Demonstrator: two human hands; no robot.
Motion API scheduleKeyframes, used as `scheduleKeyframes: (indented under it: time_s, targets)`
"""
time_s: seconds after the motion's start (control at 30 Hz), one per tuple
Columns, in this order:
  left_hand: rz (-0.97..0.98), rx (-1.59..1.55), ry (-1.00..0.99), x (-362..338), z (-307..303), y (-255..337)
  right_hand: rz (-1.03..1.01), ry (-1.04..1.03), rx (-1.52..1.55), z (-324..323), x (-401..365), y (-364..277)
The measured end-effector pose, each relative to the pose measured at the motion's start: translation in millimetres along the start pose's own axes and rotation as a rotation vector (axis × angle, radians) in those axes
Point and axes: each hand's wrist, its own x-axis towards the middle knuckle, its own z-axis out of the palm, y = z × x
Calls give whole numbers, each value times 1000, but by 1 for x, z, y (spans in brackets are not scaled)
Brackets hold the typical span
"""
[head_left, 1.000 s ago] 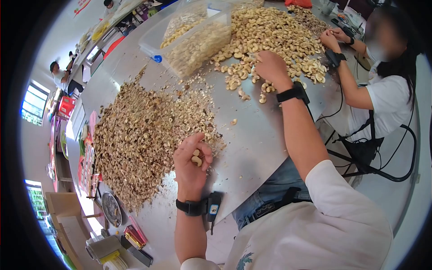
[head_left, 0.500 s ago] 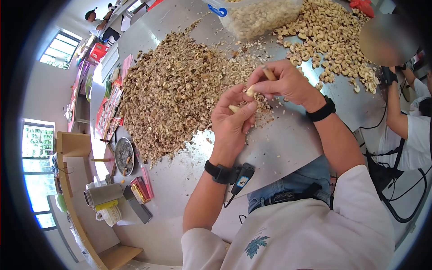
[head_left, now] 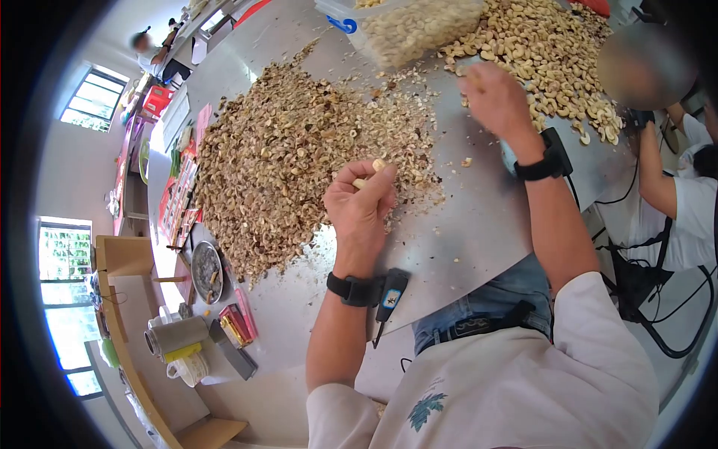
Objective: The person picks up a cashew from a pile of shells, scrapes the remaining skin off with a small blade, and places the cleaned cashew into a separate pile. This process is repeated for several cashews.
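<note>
The left hand (head_left: 361,206), forearm upright, is closed in a fist at the near right edge of the brown heap of shell fragments (head_left: 284,150), pinching small pale cashew kernels (head_left: 372,170) at the fingertips. Beyond, right of the heap, the right hand (head_left: 497,97) extends palm-down onto the pile of whole pale cashews (head_left: 553,45); its grip cannot be determined.

Nut-processing workshop, steel table (head_left: 464,224), cashew heaps (head_left: 546,52)
</note>
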Motion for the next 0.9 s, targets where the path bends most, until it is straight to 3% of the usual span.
scheduleKeyframes:
  time_s: [0.07,0.17,0.27,0.4,0.43,0.57,0.67,0.8,0.83,0.9]
  targets:
    - [-28,5,0,-1,0,1,133,32,-141,-12,12,34]
    - [-70,-29,-76,-1,0,0,145,164,-203,-11,12,80]
    - [-125,-94,-189,-3,2,1,261,-55,-156,-26,16,77]
    - [-173,-258,-293,-2,-4,-1,356,28,-36,-33,18,78]
    - [-176,-297,-296,-1,-4,-1,311,139,-28,-30,17,85]
    - [-211,-259,-202,-2,-4,-3,395,85,-19,-44,16,91]
    - [-225,-228,-175,-4,-2,-2,348,-43,-7,-53,15,87]
    - [-226,-317,-248,-1,-4,-2,101,-342,278,-51,8,89]
    - [-233,-336,-248,-2,-2,0,182,-469,236,-53,7,81]
    - [-248,-351,-243,-2,-1,1,58,-397,109,-49,8,80]
